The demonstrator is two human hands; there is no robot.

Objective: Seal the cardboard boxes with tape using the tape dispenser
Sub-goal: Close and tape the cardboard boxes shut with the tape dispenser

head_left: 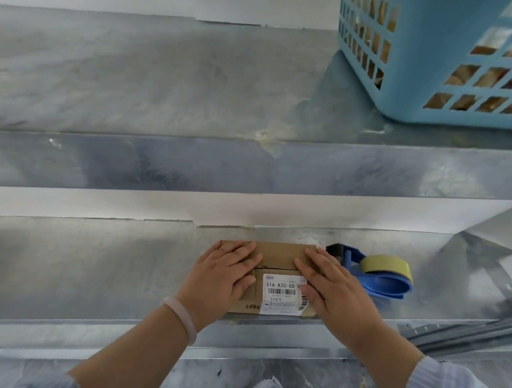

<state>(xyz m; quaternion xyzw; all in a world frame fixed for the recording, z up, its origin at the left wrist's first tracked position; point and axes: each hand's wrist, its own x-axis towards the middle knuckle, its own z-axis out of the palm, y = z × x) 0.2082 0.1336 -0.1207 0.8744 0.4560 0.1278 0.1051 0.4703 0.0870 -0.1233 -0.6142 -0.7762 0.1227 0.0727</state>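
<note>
Cardboard box (278, 254) — under both hands (220, 278) (337, 290)

The worktop (96, 268) was a sheet of dull galvanised metal with a folded front lip. Behind it ran a white wall strip (100, 203), and above that a metal shelf (136, 75) of the same finish. A light-blue lattice basket (416, 54) stood on the shelf at far right. Grey metal rails (464, 332) lay at lower right. Lighting was soft and diffuse.

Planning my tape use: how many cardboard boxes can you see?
1: the cardboard box lies under the left hand and right hand. Brown shapes inside the blue basket may be more.
</note>
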